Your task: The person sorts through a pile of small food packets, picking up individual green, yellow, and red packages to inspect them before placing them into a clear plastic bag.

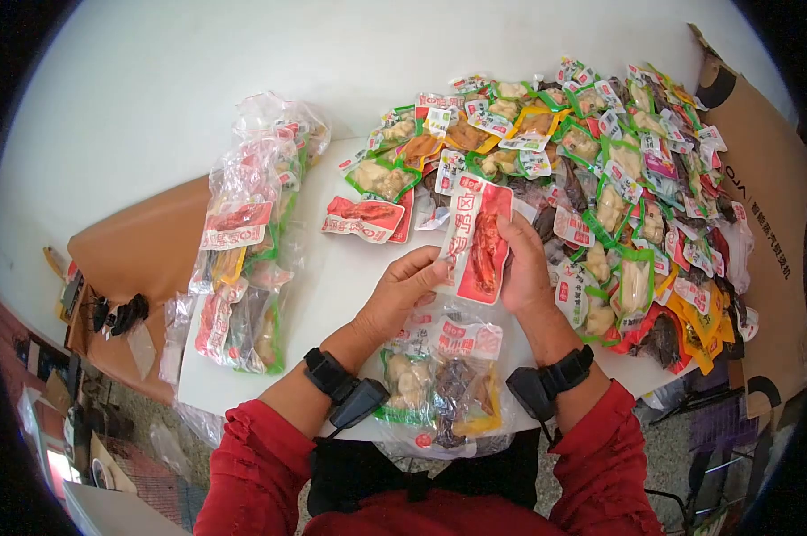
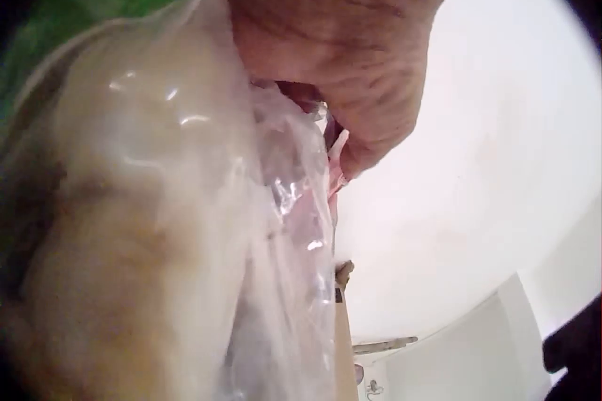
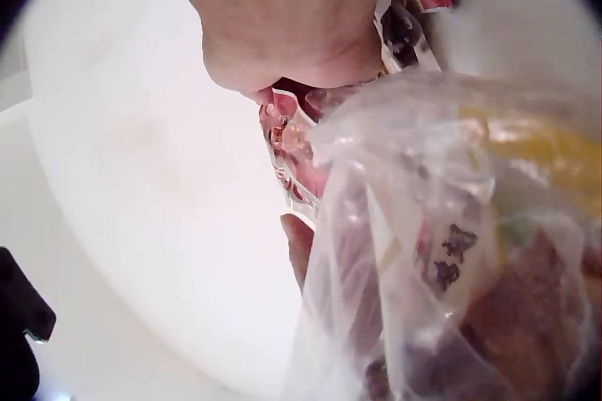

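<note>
Between my hands is a red-and-white vacuum snack packet (image 1: 480, 241), tilted up, with dark red meat pictured or showing on its front. My left hand (image 1: 406, 288) pinches its lower left edge, thumb on the front. The right hand (image 1: 525, 268) holds its right edge. Just below, at the table's front edge, a clear plastic bag (image 1: 439, 380) holds several packets with green, yellow and white borders. In the left wrist view the bag (image 2: 292, 222) fills the near side and partly hides the fingers. The right wrist view shows the packet (image 3: 292, 142) under the right hand.
A large heap of mixed snack packets (image 1: 609, 196) covers the table's right side, against a cardboard box (image 1: 761, 205). Two red packets (image 1: 364, 220) lie left of the heap. Filled clear bags (image 1: 243, 241) line the left side of the white table (image 1: 327, 295). A brown chair (image 1: 140, 241) stands beyond.
</note>
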